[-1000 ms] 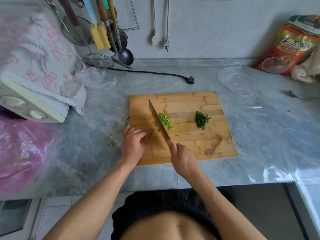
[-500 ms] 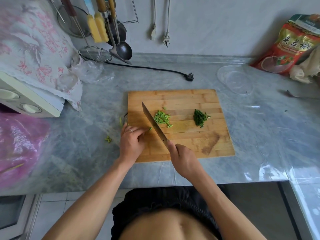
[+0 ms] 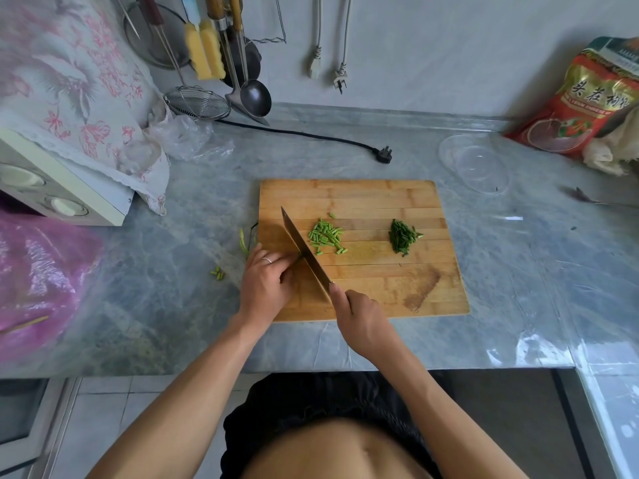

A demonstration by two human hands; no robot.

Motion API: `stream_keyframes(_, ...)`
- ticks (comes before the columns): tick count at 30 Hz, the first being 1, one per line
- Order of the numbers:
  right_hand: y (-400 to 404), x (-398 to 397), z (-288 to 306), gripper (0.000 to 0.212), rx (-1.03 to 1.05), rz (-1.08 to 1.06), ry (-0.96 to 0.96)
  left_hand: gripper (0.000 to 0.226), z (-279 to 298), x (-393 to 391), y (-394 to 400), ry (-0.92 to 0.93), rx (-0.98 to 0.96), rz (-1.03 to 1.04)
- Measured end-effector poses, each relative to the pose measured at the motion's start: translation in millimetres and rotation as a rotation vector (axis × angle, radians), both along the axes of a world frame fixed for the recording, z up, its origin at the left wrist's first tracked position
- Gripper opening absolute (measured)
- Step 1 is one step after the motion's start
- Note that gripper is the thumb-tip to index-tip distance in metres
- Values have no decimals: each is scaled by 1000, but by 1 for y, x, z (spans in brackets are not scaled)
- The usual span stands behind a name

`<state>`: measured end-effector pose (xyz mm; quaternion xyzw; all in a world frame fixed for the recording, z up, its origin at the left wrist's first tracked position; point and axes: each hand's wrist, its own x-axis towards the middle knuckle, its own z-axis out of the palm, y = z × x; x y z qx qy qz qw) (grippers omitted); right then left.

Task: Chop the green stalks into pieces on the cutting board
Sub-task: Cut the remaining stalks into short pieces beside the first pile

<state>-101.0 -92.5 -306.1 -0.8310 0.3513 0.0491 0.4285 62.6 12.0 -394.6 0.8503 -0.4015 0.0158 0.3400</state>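
Observation:
A bamboo cutting board lies on the grey marble counter. My right hand grips the handle of a cleaver, whose blade runs diagonally across the board's left part. My left hand, a ring on one finger, has its fingers curled down on the green stalks right beside the blade. The stalks' ends poke out past the board's left edge; the rest is hidden under the hand. Light green cut pieces lie just right of the blade. A darker green chopped pile sits further right.
A few green bits lie on the counter left of the board. An appliance under floral cloth and a pink bag fill the left. A black plug, clear lids and a red packet sit behind.
The cleaver has shifted leftward across the board, away from the light green pieces, and my left hand has drawn back to the left with it. The piles stay put.

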Motion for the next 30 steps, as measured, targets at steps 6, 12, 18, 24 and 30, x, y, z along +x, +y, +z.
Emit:
stream_keyframes(6,-1,0,2,55,-8,-20,-9,43,2,3,-1,102,-69,-1)
stream_keyframes(12,4,-11,8,52,20,-23,-79,34,9,4,-3,174,-129,69)
stream_keyframes(18,3,-12,6,54,29,-48,-49,30,12,-1,-7,171,-130,103)
stream_keyframes(24,-3,-5,13,60,10,14,122,29,15,-4,-8,160,-121,92)
stream_keyframes(30,-3,-13,8,54,66,-15,28,17,13,6,-1,123,-100,-6)
